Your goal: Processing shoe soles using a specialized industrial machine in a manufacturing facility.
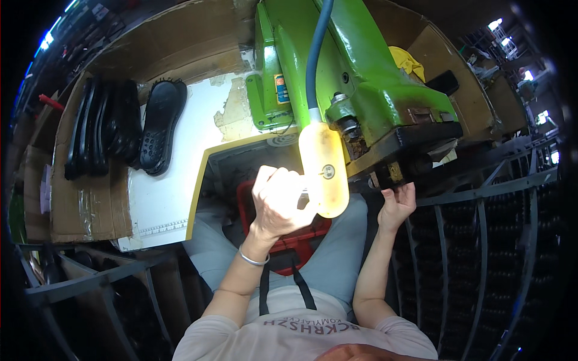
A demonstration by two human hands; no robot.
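In the head view, see the bare left hand (280,203) just beside a long, rounded, yellow-white lit lamp (324,174) on a blue-grey cable (315,60); fingers curled inward, tips lost in glare, so cannot tell holding from merely folding; lamp hung low, probably to light the working parts beside it.

To the right, see the bare right hand (396,209) below the dark lower head of a glossy green metal machine (385,99), close to a small brass-coloured fitting (395,172) and a round black knob (423,162); fingers narrow, pointing upward, with no telling of touch or grip; held from beneath, apparently for access to downward-facing parts.

Farther left, on a white table with a yellow edge (162,207), find a single black moulded shoe sole (162,123) beside a row of black soles on edge (87,132), likely packed so to save room; behind and around, brown cardboard walls (90,213), perhaps against sliding off.
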